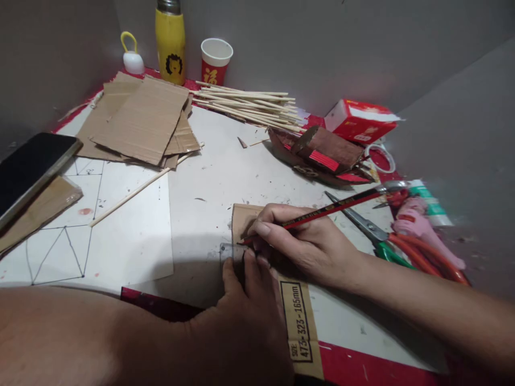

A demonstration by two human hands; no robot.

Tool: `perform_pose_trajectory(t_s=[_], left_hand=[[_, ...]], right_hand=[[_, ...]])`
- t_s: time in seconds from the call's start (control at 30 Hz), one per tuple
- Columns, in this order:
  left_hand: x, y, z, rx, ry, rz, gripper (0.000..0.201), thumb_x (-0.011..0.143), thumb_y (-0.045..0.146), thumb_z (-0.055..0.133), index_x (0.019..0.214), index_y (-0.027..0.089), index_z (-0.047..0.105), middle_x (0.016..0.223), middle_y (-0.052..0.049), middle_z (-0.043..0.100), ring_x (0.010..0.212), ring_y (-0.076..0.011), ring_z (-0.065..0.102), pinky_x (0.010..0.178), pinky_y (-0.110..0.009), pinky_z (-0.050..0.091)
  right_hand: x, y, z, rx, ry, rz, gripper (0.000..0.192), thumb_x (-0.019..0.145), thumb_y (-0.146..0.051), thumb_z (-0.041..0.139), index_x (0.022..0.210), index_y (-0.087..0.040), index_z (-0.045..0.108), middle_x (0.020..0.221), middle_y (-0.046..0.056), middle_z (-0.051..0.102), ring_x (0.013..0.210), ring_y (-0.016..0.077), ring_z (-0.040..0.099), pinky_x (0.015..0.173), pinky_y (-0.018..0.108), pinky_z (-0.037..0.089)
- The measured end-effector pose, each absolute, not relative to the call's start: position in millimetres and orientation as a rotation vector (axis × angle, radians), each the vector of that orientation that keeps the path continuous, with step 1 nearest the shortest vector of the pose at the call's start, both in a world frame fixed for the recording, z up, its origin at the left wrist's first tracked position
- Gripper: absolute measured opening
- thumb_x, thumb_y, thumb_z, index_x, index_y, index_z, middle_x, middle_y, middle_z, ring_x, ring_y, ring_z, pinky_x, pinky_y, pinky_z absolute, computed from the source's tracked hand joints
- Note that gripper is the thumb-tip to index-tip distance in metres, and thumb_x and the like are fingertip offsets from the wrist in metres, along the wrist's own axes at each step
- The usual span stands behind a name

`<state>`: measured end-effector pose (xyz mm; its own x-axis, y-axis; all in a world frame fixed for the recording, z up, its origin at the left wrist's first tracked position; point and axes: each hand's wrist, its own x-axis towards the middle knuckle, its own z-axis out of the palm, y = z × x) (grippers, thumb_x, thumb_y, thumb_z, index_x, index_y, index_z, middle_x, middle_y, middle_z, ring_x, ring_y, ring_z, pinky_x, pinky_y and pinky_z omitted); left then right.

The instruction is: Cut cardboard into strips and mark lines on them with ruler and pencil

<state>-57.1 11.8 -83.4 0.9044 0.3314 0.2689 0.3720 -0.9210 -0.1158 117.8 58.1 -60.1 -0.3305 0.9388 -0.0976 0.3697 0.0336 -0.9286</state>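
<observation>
My right hand pinches a red and black pencil, its tip down on a piece of brown cardboard. The fingers of my left hand press a clear plastic ruler onto that cardboard. Only the ruler's end shows, and the rest is hidden under the hand. Size figures are printed in black on the cardboard's near part. To the right of my right hand lie scissors with green and orange handles, blades apart.
Cardboard pieces, wooden sticks and a brown model boat lie farther back. A yellow bottle and a paper cup stand by the wall. At left are a phone and a drawn-on sheet; at right, a red box.
</observation>
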Motion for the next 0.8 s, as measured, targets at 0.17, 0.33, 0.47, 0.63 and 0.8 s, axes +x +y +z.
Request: perform_pose_trajectory(t_s=[0.17,0.33,0.47,0.63,0.8], left_hand=[[-57,11,-81,-2.915,-0.549,-0.357,0.044,0.099,0.033,0.049,0.123,0.001,0.069,0.124,-0.027,0.068,0.118,-0.0436,0.065,0.084,-0.054,0.060],[-56,11,-79,-2.912,-0.577,-0.357,0.044,0.099,0.031,0.048,0.123,0.001,0.069,0.125,-0.027,0.067,0.117,-0.0433,0.066,0.082,-0.053,0.061],[-56,13,-80,-2.899,-0.585,-0.359,0.046,0.099,0.035,0.050,0.123,0.001,0.069,0.124,-0.025,0.067,0.117,-0.0424,0.066,0.082,-0.051,0.062],[-57,13,-81,-2.897,-0.582,-0.311,0.061,0.099,0.050,0.048,0.127,0.000,0.066,0.127,-0.025,0.065,0.117,-0.0410,0.066,0.084,-0.047,0.061],[-57,14,-79,-2.885,-0.577,-0.317,0.048,0.097,0.039,0.053,0.127,0.003,0.068,0.127,-0.024,0.065,0.118,-0.0407,0.066,0.084,-0.048,0.061]], right_hand=[[116,66,-55,-1.293,-1.762,1.340,0.025,0.099,-0.024,0.050,0.079,-0.016,0.062,0.067,-0.001,0.060,0.055,0.0078,0.053,0.047,0.021,0.041],[115,75,-48,-1.271,-1.801,1.407,0.025,0.097,-0.019,0.048,0.076,-0.016,0.060,0.063,-0.004,0.054,0.052,0.0062,0.048,0.046,0.020,0.038],[119,76,-45,-1.314,-1.835,1.405,0.026,0.097,-0.020,0.049,0.073,-0.016,0.058,0.061,-0.004,0.054,0.051,0.0062,0.046,0.046,0.021,0.037],[127,72,-43,-1.367,-1.929,1.312,0.026,0.097,-0.024,0.049,0.075,-0.015,0.058,0.061,-0.003,0.053,0.053,0.0076,0.046,0.050,0.022,0.039],[132,68,-40,-1.388,-2.020,1.194,0.027,0.098,-0.025,0.047,0.074,-0.016,0.058,0.064,-0.002,0.053,0.057,0.0091,0.047,0.054,0.023,0.040]])
